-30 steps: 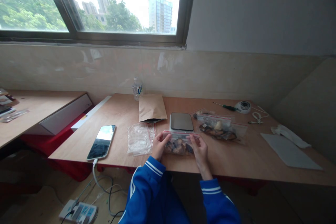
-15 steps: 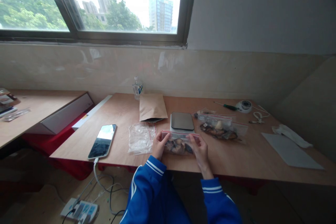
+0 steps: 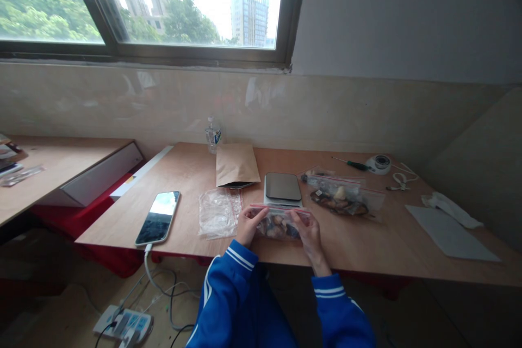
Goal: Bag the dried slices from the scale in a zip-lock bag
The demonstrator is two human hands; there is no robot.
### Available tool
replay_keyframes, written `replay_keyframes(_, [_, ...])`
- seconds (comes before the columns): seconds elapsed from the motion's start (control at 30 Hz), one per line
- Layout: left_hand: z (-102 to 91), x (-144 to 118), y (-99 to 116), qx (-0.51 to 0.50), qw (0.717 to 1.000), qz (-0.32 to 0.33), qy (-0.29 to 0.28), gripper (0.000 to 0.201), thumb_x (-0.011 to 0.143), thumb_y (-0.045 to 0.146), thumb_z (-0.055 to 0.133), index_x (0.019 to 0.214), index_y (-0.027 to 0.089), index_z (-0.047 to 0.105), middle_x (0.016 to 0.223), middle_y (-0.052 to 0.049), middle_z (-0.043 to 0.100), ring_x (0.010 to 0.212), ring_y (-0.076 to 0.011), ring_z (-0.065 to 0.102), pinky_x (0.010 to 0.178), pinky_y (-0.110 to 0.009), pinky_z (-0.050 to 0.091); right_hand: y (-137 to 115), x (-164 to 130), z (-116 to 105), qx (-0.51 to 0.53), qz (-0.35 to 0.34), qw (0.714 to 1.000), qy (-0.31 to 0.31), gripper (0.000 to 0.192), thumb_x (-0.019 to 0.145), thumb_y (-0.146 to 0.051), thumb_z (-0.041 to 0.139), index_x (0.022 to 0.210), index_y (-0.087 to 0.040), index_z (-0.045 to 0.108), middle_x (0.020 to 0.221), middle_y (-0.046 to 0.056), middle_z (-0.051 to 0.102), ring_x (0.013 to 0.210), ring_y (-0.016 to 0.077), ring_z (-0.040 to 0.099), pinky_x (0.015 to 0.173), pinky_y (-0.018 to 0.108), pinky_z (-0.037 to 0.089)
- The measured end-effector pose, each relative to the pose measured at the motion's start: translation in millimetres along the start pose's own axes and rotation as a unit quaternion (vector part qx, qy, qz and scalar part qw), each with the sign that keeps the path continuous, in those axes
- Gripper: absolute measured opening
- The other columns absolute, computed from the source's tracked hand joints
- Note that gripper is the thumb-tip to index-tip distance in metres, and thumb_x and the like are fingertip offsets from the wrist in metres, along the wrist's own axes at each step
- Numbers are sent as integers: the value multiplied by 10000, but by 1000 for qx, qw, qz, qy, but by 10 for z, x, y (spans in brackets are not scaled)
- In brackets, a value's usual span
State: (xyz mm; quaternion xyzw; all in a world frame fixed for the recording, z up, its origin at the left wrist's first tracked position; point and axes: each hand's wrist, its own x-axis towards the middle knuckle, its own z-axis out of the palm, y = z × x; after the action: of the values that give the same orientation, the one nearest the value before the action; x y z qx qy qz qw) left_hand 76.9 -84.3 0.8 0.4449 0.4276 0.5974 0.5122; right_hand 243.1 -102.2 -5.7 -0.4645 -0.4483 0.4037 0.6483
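A clear zip bag with a red seal strip and brown, mushroom-like dried pieces inside lies at the table's front edge. My left hand pinches its top strip on the left side. Along the same strip, my right hand pinches nearer the right end. Just behind the bag is a small digital scale with a bare metal plate. To its right lie filled zip bags of similar dried pieces. Flat clear bags rest left of my left hand.
A brown paper pouch and a plastic bottle stand at the back. A charging phone lies left. To the right are a screwdriver, a white camera and a grey sheet. A power strip is on the floor.
My right thumb and fingers have shifted slightly left along the bag's strip, toward my left hand. Both hands keep their pinch. The view has tilted down slightly.
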Motion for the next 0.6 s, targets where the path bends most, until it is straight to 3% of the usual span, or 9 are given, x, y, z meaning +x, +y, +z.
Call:
replay_keyframes(0.17, [18, -34, 67, 5, 999, -4, -48, 298, 673, 361, 735, 869, 138, 719, 852, -70, 721, 821, -205, 664, 755, -296, 520, -100, 9, -1, -18, 23, 998, -60, 259, 714, -404, 693, 814, -166, 685, 804, 62, 726, 780, 225, 680, 759, 380, 552])
replay_keyframes(0.27, [36, -58, 84, 17, 997, -14, -72, 301, 682, 368, 727, 865, 129, 724, 851, -81, 724, 805, -212, 669, 745, -306, 527, -156, -7, 7, -27, 27, 998, -54, 249, 697, -400, 707, 777, -165, 687, 784, 53, 722, 768, 219, 674, 751, 364, 548])
replay_keyframes(0.43, [44, -56, 45, 18, 998, -3, -54, 274, 675, 358, 735, 832, 134, 726, 833, -74, 725, 805, -204, 667, 755, -300, 528, -216, -7, -9, -28, 32, 995, -86, 244, 737, -414, 666, 800, -178, 661, 828, 47, 709, 813, 219, 660, 753, 359, 541])
replay_keyframes(0.5, [44, -56, 46, 21, 998, 3, -57, 267, 683, 358, 728, 830, 135, 724, 838, -73, 722, 812, -202, 665, 759, -298, 526, -289, 25, -46, -65, 11, 992, -109, 264, 762, -432, 634, 843, -182, 660, 883, 59, 702, 856, 225, 649, 778, 371, 530])
replay_keyframes(0.6, [58, -84, 81, 26, 998, 12, -64, 268, 694, 365, 717, 824, 131, 720, 856, -78, 714, 831, -205, 659, 770, -301, 521, -512, 80, -93, -198, -87, 972, -93, 294, 798, -423, 594, 985, -205, 651, 1039, 76, 668, 967, 230, 604, 871, 403, 472])
